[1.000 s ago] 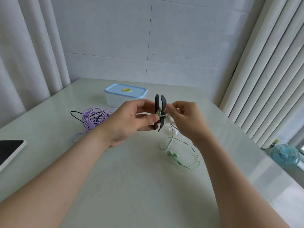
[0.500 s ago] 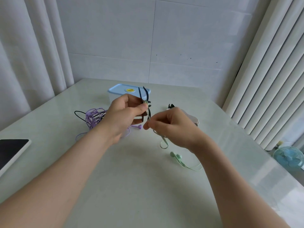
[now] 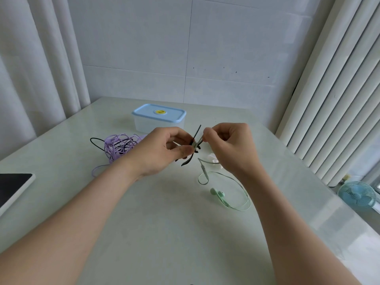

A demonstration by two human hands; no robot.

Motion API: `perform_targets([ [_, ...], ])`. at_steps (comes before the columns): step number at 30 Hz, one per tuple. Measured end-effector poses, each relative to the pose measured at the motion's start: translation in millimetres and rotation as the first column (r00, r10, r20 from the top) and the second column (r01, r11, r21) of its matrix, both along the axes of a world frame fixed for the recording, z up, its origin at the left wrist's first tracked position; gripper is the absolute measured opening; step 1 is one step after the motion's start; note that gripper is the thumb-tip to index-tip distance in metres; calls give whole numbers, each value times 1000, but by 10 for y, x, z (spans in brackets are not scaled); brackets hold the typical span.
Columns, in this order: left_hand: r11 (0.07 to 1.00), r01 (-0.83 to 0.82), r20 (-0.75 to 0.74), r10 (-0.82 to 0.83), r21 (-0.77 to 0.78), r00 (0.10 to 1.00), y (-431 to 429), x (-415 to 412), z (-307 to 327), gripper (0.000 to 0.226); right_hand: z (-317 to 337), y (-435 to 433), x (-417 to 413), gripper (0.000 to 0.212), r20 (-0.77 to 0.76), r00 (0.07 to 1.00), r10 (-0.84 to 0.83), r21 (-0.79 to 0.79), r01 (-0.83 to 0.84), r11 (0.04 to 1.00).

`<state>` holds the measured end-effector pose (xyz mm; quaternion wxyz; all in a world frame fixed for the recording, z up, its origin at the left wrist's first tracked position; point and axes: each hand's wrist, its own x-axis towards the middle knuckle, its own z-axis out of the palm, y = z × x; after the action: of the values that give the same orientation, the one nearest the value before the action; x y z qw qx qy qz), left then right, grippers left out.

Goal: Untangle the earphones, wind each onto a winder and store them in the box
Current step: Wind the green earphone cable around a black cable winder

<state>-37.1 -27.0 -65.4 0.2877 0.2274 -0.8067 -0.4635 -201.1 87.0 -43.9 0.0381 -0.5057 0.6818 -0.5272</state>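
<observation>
Currently left hand (image 3: 164,150) is pinching winder (image 3: 187,161), axis tilting 1-to-7 o'clock; right hand (image 3: 231,145) is pinching green earphone cord (image 3: 204,169) beside it.

bare table (image 3: 164,233) near front, purple tangle (image 3: 117,147) left, box (image 3: 158,118) behind, green cable (image 3: 236,194) right

Left hand (image 3: 162,150), right hand (image 3: 231,148) raised, fingers (image 3: 185,150) seemingly pinching.

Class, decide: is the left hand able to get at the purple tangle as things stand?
Likely not yet: the purple tangle lies near, unblocked, but the left hand grips the dark winder.
</observation>
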Motion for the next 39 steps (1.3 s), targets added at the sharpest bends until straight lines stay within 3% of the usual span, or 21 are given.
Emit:
perform_targets([
  [5, 997, 29, 89, -22, -78, 996, 25, -15, 9, 17, -15, -31, -54, 38, 80, 994, -68, -14, 70, 997],
  [8, 995, 74, 102, -67, -66, 993, 67, -2, 39, 24, -2, -19, -125, 41, 275, 961, -36, -1, 38, 999],
  [11, 993, 118, 46, -118, -8, 992, 102, 5, 86, 28, -19, -17, -167, 43, 559, 826, 76, 13, -100, 995],
  [14, 981, 149, -86, -139, 123, 987, 101, 13, 110, 26, -56, -35, -183, 34, 700, 695, 166, -13, -219, 976],
  [20, 861, 283, -391, -109, 422, 914, 112, 10, 140, 37, -116, -48, -129, 27, 553, 794, 253, 67, -345, 936],
  [23, 871, 202, -417, 4, 449, 909, 50, -2, 141, 42, -120, -33, -57, 30, 410, 869, 277, 141, -361, 922],
  [26, 852, 99, -426, 154, 515, 892, -17, -4, 126, 20, -137, -27, 37, 31, 277, 905, 323, 265, -395, 880],
  [29, 850, -8, -394, 253, 527, 883, -16, -13, 120, 13, -137, -23, 118, 29, 251, 882, 399, 299, -463, 834],
  [33, 898, -171, -255, 291, 405, 922, 16, -41, 88, 17, -93, -1, 159, 27, 146, 903, 403, 245, -428, 870],
  [37, 919, -126, -109, 179, 373, 978, -33, -10, 24, 16, -35, 19, 148, 30, 118, 926, 357, 143, -372, 917],
  [39, 906, -37, -128, 99, 422, 987, -36, 4, 7, 13, -27, 7, 122, 31, 133, 934, 332, 85, -344, 935],
])
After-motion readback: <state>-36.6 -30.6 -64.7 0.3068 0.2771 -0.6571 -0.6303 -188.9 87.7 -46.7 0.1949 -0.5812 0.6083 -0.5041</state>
